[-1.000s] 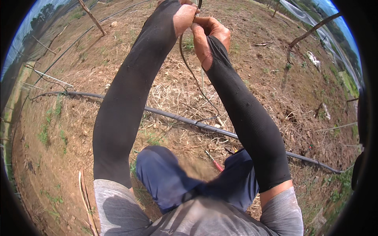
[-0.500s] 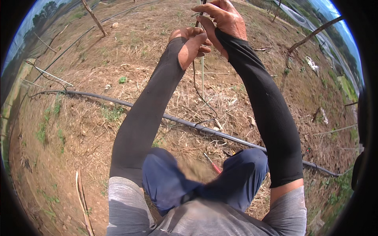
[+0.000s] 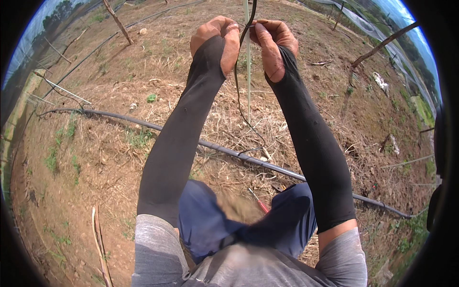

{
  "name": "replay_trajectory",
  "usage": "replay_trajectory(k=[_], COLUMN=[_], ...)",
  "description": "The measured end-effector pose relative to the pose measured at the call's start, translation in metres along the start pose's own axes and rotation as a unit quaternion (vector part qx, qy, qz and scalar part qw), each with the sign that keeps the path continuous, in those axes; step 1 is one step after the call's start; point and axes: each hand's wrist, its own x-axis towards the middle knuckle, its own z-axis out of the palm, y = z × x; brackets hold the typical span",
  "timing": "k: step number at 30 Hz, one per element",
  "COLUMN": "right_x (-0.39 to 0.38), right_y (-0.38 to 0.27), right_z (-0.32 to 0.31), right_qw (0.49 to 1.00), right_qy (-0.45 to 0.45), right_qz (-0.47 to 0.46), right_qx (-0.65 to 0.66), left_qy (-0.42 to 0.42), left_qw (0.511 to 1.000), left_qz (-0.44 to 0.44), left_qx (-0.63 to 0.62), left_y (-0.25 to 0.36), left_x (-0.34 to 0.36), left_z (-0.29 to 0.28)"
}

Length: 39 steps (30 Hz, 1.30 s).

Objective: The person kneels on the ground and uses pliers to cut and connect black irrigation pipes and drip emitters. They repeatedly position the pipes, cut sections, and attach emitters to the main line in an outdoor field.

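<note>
At the top of the view, a thin black tube [image 3: 237, 81] hangs beside a pale upright strip [image 3: 248, 91]. My left hand [image 3: 216, 40] is closed just left of the tube, its fingertips curled away from sight. On the other side my right hand [image 3: 275, 45] pinches with thumb and forefinger. A thin strand [image 3: 253, 25], too fine to identify, spans between the two hands across the tube and strip. Black sleeves cover both forearms.
A thick dark pipe [image 3: 220, 148] crosses the ground before my knees. A red-handled screwdriver [image 3: 262, 206] lies between my legs. Wooden posts [image 3: 117, 22] lean at left and right, and a long stick [image 3: 100, 244] lies at lower left. Dry straw covers the soil.
My hands have moved apart, one to each side of the tube and strip. The right hand has come lower, and the left has shifted slightly left and up.
</note>
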Motion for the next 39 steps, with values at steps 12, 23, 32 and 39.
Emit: replay_trajectory(k=[12,23,32,39], right_x=[0.028,0.046,0.049,0.064], right_y=[0.002,-0.003,-0.004,0.003], right_z=[-0.02,-0.032,-0.03,-0.044], right_qw=[0.984,0.966,0.965,0.953], right_qy=[-0.14,-0.253,-0.26,-0.298], right_qz=[0.107,-0.009,-0.024,-0.007], right_qx=[0.04,0.049,0.019,-0.055], left_qy=[-0.105,-0.276,-0.139,0.015], left_qw=[0.892,0.813,0.829,0.99], left_qz=[-0.123,-0.299,-0.143,-0.01], left_qx=[-0.421,-0.416,-0.522,-0.137], left_y=[-0.03,-0.033,-0.044,-0.004], left_x=[0.032,0.043,0.021,0.001], left_z=[0.027,0.017,0.026,0.032])
